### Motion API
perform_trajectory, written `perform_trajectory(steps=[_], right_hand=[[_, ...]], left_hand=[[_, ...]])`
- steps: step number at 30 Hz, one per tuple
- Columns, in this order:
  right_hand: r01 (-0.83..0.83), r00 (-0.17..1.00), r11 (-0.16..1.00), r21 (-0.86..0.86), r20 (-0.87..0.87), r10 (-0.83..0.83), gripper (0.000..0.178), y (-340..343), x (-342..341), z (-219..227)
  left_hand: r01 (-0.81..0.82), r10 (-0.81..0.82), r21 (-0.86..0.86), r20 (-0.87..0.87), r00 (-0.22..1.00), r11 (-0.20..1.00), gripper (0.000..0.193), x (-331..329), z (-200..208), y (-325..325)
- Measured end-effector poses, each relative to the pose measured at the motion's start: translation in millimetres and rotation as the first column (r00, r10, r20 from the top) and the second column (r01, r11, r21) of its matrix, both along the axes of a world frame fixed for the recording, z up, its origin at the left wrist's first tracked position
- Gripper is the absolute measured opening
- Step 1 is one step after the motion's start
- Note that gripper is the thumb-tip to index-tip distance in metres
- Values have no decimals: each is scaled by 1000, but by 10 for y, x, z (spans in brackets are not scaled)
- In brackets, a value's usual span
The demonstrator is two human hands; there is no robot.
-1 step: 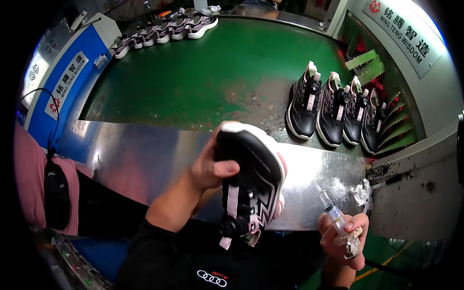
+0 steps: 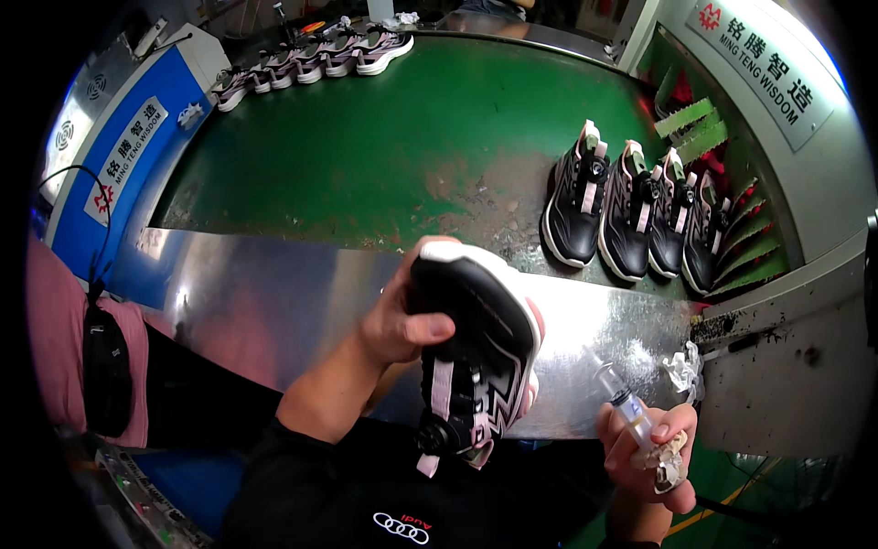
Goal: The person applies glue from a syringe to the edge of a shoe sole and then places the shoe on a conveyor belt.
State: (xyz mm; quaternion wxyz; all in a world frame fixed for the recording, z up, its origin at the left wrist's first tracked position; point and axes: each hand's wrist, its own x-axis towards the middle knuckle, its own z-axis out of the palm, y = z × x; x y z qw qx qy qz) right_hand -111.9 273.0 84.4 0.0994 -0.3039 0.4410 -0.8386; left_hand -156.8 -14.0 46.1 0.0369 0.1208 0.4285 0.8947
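Note:
A black sneaker (image 2: 485, 320) with a white sole edge and pink straps is gripped in my left hand (image 2: 402, 316), thumb across its upper and toe end pointing away from me. Its heel end hangs close to my dark shirt. In my right hand (image 2: 645, 457), lower right, is a clear plastic syringe (image 2: 631, 407), its tip pointing up and left, away from the shoe. A crumpled whitish wad (image 2: 668, 460) sits against the syringe's rear end in the same hand. The fingers beneath the shoe are mostly hidden.
Several black sneakers (image 2: 574, 215) stand in a row on the green conveyor belt (image 2: 366, 137) at right; more shoes (image 2: 384, 53) line its far left. A metal ledge (image 2: 247, 274) runs before the belt. Crumpled paper (image 2: 683, 368) lies at its right end. A person in pink (image 2: 59, 339) is at left.
The held sneaker sits very slightly lower in the picture. The syringe has shifted a little; both hands keep their grip.

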Motion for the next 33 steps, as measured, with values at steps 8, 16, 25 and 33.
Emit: perform_trajectory(steps=[8, 16, 25, 33], right_hand=[[-256, 965, 948, -190, 15, 263, 63, -556, -212, 171], [-239, 968, 957, -167, 30, 247, 61, -676, -229, 175], [-200, 979, 977, -76, 16, 202, 58, -639, -209, 168], [-160, 987, 987, -9, -13, 160, 56, -632, -214, 197]], left_hand=[[19, -60, -147, -282, 958, 989, 70, 35, -133, -86], [42, -80, -135, -290, 954, 990, 69, 96, -57, -47], [9, -67, -165, -350, 934, 986, 69, 83, -55, -44], [-3, -38, -136, -298, 954, 991, 69, 77, -68, -49]])
